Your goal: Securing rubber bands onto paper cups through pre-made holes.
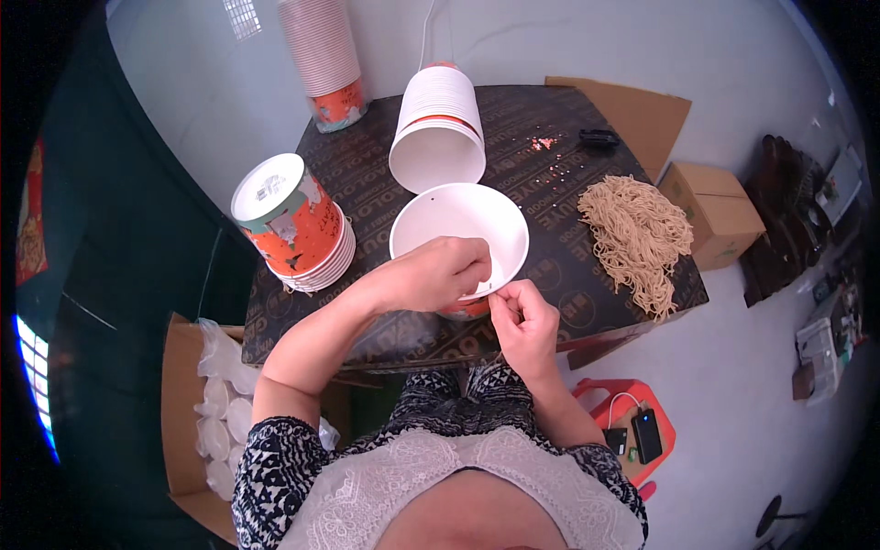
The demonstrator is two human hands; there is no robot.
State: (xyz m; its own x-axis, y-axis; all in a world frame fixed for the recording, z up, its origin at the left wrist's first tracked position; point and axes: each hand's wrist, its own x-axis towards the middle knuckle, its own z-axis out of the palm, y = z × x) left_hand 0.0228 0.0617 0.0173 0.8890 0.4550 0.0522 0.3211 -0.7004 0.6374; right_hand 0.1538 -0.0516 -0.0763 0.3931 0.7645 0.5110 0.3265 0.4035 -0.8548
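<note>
A round paper bucket (458,215), white inside with an orange printed outside, stands in front of me near the table's front edge, its mouth facing up. My left hand (445,273) reaches over its near rim with fingers curled closed at the inner wall; what they hold, if anything, is hidden. Pressed to the outside of the same rim, my right hand (525,323) has thumb and finger pinched together. A small dark speck shows at the rim beside them, too small to name. On the right lies a loose heap of tan cords (637,240).
Stacked orange buckets (298,220) stand upside down at left; another white stack (440,128) lies on its side behind. A taller wrapped stack (325,64) is at the back. Pinkish bits (544,144) and a black object (599,137) lie on the dark table (367,179).
</note>
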